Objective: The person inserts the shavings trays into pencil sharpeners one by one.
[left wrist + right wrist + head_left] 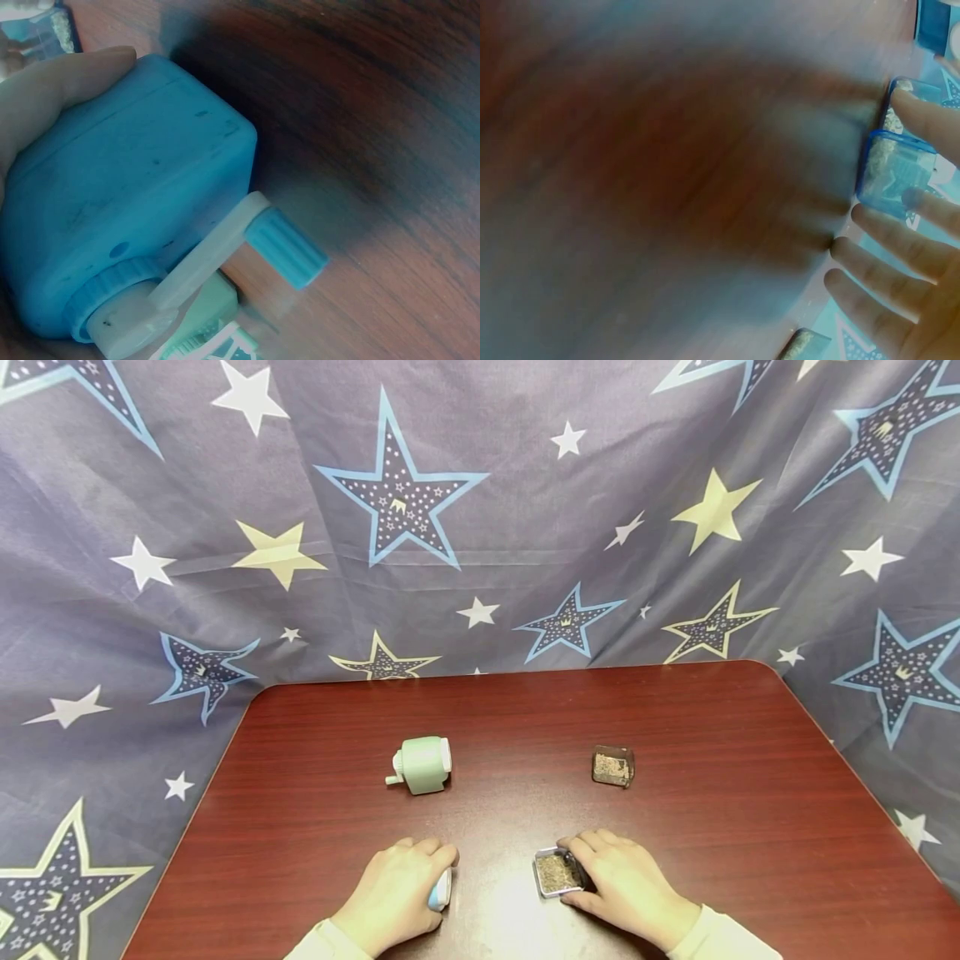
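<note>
My left hand [397,889] grips a blue pencil sharpener [135,172] on the table near the front. Its white crank arm with a blue ribbed knob [286,247] points away from the palm in the left wrist view; much of its body is hidden in the head view. To the right, my right hand [626,885] holds a small clear shavings drawer [558,872] between thumb and fingers, with the other fingers spread beside it in the right wrist view. Pencil shavings lie inside this drawer. A gap of bare table separates the two hands.
Behind the left hand stands a mint green crank pencil sharpener [425,766]. Farther back on the right lies another see-through drawer [612,767] with pale shavings. The dark red wooden table [510,718] ends at a grey star-patterned cloth [480,510].
</note>
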Demonstrator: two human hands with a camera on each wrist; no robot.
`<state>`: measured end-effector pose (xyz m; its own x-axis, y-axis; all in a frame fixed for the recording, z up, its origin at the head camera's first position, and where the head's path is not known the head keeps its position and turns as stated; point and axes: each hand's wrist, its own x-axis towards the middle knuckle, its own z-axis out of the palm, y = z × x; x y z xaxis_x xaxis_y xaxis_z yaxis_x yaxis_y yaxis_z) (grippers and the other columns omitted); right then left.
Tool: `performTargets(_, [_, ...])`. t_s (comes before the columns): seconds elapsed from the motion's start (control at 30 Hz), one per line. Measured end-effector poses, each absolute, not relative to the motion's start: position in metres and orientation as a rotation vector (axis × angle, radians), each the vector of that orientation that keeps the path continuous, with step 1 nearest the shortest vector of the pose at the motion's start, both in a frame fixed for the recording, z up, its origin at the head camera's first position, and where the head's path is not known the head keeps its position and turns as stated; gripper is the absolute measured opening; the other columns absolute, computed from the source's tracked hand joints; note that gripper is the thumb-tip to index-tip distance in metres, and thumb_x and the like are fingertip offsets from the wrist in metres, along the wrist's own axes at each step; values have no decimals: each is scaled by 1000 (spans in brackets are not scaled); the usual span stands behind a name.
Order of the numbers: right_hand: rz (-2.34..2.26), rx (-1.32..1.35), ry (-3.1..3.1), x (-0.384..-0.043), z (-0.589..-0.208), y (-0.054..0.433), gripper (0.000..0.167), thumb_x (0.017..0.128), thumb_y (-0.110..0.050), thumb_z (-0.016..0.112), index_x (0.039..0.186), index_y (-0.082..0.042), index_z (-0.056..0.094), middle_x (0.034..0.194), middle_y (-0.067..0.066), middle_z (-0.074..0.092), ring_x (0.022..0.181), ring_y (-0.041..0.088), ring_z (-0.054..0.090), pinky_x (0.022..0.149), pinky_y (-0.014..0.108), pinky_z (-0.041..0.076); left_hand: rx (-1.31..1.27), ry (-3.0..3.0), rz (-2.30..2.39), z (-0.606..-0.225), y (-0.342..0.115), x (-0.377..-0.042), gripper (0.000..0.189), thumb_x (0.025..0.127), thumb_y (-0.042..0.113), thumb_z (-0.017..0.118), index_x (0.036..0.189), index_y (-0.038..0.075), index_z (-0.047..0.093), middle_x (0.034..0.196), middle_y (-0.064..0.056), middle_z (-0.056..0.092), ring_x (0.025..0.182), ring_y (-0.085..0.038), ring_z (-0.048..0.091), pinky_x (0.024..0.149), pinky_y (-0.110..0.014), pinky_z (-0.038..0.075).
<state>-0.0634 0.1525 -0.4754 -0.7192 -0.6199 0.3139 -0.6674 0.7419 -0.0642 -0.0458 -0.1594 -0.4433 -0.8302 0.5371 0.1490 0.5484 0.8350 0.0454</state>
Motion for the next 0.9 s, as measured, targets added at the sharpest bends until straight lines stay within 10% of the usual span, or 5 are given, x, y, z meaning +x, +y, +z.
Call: performTargets(0.9, [240,1037,-2653,-64,-478,142,58,71,-49,80,115,-14,64,100,-5,67,89,11,62,75,31,53,-869,-2843,-123,-446,-160,-46,55,44,29,88,89,20,57,77,8,58,61,-16,52,48,-28,40])
